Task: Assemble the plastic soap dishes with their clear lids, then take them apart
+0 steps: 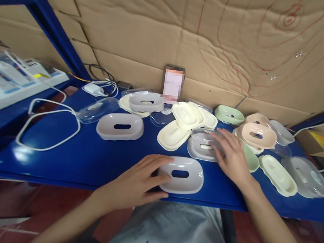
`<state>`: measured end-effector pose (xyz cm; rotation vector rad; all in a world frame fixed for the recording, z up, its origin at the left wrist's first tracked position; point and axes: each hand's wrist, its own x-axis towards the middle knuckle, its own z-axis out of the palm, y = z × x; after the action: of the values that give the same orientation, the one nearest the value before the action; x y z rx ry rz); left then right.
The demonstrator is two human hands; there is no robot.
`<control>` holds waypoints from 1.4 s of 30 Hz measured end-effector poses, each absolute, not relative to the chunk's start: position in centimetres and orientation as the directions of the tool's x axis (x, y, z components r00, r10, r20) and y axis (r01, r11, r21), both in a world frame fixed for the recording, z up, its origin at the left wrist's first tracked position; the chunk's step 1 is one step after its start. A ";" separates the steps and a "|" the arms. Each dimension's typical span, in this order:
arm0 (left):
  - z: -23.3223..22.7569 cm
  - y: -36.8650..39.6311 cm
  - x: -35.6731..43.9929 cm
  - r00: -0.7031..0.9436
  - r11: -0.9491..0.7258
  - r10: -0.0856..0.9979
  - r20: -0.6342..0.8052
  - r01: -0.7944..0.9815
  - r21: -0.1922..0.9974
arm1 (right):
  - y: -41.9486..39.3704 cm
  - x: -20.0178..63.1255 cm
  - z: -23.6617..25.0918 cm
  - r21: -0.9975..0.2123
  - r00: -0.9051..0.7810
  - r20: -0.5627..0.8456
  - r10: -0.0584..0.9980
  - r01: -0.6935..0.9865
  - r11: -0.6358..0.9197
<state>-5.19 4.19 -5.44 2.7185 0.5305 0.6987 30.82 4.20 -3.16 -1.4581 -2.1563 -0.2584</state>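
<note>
- Head view: left hand point(140, 180) lay at the near edge of the blue table point(92, 160), fingers spread and curled round the left end of a grey slotted tray point(183, 175); thumb under its near rim, so it had a loose hold of it.
- Grey slotted tray sat just right of the left hand, its near rim almost at the table's front edge.
- Right hand point(231, 155) was flat and open, fingers resting on a clear-lidded grey dish point(203, 144); nothing clasped.
- That dish lay under and left of the right fingertips, just behind the slotted tray, apart from it.
- Right of the right hand: green dish point(250, 158) touching the wrist side, then a cream tray point(278, 175) and a clear lid point(305, 176), crowded.
- Left of the left hand: bare blue surface, open room up to a white cable loop point(49, 127).
- Behind the left hand: another grey tray point(121, 126), well apart.
- Cardboard wall point(191, 30) closed off the far edge.
</note>
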 end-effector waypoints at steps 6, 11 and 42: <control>-5.1 4.1 -5.0 0.801 -0.901 0.402 0.445 0.258 0.348 | 4.0 28.4 -1.8 -0.074 -0.584 0.455 0.672 0.727 0.682; -5.2 4.0 -5.2 0.798 -0.910 0.376 0.470 0.222 0.350 | 8.4 23.9 -0.5 -0.025 -0.739 0.215 0.638 0.649 0.760; -5.1 3.8 -5.2 0.523 -0.909 0.416 0.744 0.269 0.319 | -4.5 23.7 -4.3 -0.194 -0.494 0.637 0.592 0.641 0.743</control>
<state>-5.16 3.81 -5.11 2.5949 0.5893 1.3353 23.73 -4.48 -4.31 -0.9226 -2.2319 -0.0886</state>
